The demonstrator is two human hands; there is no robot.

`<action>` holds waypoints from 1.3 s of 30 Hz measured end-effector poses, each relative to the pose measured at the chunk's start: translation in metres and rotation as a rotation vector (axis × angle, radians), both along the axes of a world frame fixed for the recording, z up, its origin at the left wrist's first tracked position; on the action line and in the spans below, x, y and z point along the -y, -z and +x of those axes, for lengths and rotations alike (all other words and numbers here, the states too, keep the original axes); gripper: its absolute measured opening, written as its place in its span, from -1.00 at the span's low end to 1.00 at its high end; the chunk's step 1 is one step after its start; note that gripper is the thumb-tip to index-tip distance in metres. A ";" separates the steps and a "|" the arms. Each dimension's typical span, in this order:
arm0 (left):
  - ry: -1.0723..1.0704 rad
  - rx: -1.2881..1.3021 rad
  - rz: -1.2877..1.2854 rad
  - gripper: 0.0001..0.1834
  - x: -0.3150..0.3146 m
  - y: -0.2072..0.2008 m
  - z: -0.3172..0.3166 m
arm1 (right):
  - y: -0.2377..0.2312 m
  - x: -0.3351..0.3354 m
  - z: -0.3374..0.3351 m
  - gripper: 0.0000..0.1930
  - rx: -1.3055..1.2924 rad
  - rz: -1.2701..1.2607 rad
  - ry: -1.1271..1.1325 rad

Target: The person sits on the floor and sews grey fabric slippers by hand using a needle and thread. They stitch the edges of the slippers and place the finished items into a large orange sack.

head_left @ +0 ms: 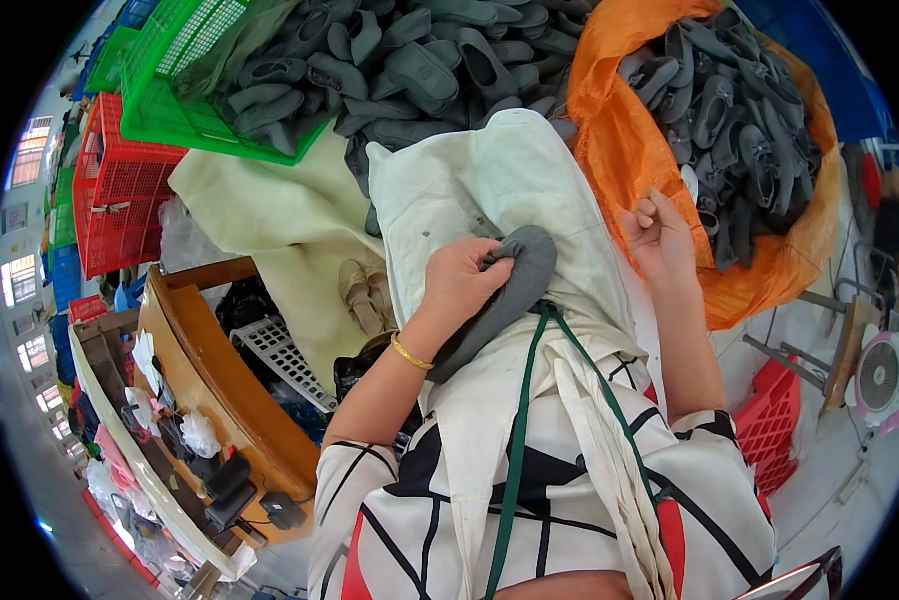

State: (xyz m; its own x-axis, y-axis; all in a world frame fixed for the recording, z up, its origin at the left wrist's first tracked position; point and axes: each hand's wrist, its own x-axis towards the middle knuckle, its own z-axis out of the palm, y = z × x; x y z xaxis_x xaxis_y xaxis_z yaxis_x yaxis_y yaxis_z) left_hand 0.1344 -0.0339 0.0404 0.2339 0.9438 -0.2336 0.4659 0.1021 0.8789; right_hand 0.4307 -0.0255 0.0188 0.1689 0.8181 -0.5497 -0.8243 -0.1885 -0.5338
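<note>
My left hand (457, 280) grips a dark grey cloth shoe (531, 268) at its opening, thumb and fingers pinching the rim. The shoe lies tilted over my lap, on the white apron (489, 175). My right hand (661, 238) is raised off to the right, away from the shoe, its fingers curled together in a pinch. Whatever may be between those fingertips is too small to make out. Just beyond that hand stands an orange woven sack (604, 120) full of similar grey shoes (744, 120).
A heap of grey shoes (419, 75) lies ahead, next to a green crate (194, 120). At left are a red crate (119, 195) and a wooden desk (219, 375). On the right stand a red basket (769, 425) and a fan (881, 370).
</note>
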 end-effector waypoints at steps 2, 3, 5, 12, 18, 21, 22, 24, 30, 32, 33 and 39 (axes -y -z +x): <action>0.013 -0.046 0.064 -0.80 -0.003 0.003 -0.001 | -0.022 0.002 0.006 -0.92 0.099 0.092 0.022; 0.021 -0.063 0.106 -0.79 -0.004 0.005 -0.002 | -0.038 0.003 0.012 -0.89 0.184 0.172 0.025; 0.011 -0.051 0.055 -0.80 -0.004 0.007 -0.003 | -0.075 0.005 0.028 -0.90 0.264 0.207 0.227; -0.033 -0.033 0.033 -0.80 -0.007 -0.007 0.002 | -0.177 0.042 0.016 -0.91 0.092 0.967 -0.149; 0.165 -0.329 0.158 -0.61 0.002 -0.040 0.015 | -0.192 0.016 -0.003 -0.91 -0.104 1.414 -0.968; 0.197 -0.220 0.089 -0.54 0.006 -0.032 0.020 | -0.176 0.014 0.000 -0.93 -0.266 1.576 -1.482; 0.198 -0.174 0.059 -0.57 0.005 -0.027 0.018 | -0.168 0.014 0.003 -0.93 -0.285 1.596 -1.710; 0.032 0.246 -0.337 -0.68 0.003 -0.018 0.008 | -0.152 0.017 0.010 -0.92 -0.065 1.448 -1.567; -0.166 0.824 -0.802 -0.84 0.005 -0.008 -0.012 | -0.089 0.026 -0.020 -0.93 0.528 0.426 -1.208; -0.130 0.705 -0.778 -0.84 0.007 -0.011 -0.014 | -0.067 0.024 -0.044 -0.97 0.866 0.504 -1.084; -0.107 0.568 -0.715 -0.83 0.008 -0.013 -0.015 | -0.058 0.023 -0.055 -0.97 1.052 0.589 -1.033; 0.076 0.013 0.011 -0.85 0.024 -0.023 -0.005 | -0.044 0.009 -0.095 -0.95 1.701 0.830 -0.902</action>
